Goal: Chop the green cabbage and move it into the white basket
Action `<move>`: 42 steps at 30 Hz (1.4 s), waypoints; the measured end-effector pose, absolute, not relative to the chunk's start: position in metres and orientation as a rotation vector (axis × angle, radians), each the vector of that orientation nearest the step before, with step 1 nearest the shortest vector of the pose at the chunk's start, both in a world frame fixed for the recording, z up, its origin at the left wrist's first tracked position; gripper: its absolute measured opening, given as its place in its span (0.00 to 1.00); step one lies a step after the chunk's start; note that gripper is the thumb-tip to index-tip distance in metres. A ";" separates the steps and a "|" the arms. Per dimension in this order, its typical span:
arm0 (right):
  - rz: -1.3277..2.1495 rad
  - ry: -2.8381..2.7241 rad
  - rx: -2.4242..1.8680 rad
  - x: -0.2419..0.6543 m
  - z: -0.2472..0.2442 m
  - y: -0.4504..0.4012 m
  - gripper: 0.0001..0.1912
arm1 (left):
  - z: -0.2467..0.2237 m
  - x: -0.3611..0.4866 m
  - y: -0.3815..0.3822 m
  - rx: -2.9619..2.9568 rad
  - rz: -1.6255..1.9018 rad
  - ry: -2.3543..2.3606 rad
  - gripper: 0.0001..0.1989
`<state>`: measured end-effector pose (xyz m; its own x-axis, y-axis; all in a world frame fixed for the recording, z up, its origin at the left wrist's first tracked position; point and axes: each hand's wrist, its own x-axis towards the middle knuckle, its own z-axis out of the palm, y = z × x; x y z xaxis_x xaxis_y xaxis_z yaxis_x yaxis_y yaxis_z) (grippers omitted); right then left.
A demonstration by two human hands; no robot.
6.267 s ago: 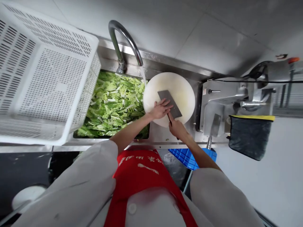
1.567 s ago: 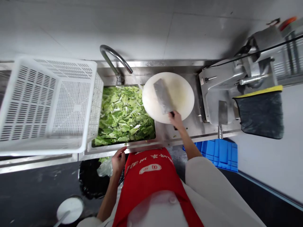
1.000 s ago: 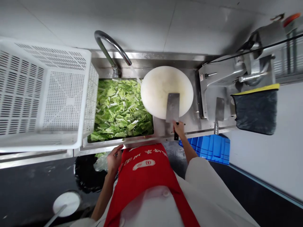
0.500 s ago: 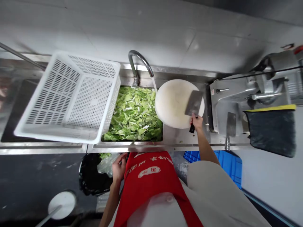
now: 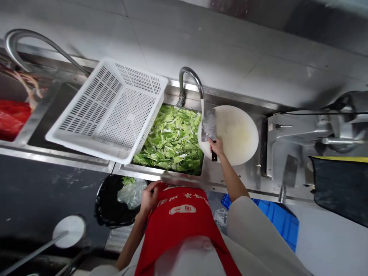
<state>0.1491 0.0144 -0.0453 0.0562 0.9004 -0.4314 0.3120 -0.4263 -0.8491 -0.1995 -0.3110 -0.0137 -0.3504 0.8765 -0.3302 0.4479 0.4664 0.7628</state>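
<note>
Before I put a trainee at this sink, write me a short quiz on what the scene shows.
1. True or false: the right hand holds the cleaver by its black handle.
2. Fill in the colour: the apron is ____.
3. As the wearer looks down, where is the slotted basket from the cut greens? A: to the right; B: to the left; C: underneath.

Key: 1 true; 2 red; 3 B.

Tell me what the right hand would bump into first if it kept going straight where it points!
The right hand points toward the tap, so its knife would probably meet the running water first. They may touch already; the depth is hard to tell.
</note>
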 end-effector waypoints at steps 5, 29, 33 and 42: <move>1.576 -1.232 -1.579 0.095 -0.040 0.040 0.24 | -0.011 -0.209 -0.322 1.100 0.779 2.014 0.20; 0.126 -2.332 -2.084 0.155 0.022 0.059 0.20 | -0.016 -0.211 -0.241 1.452 0.666 1.828 0.19; 0.091 -2.181 -2.233 0.216 0.000 0.038 0.17 | 0.002 -0.212 -0.206 1.654 0.668 1.821 0.19; 0.080 -1.984 -2.185 0.273 -0.034 0.000 0.17 | 0.054 -0.293 -0.136 1.357 0.143 2.594 0.38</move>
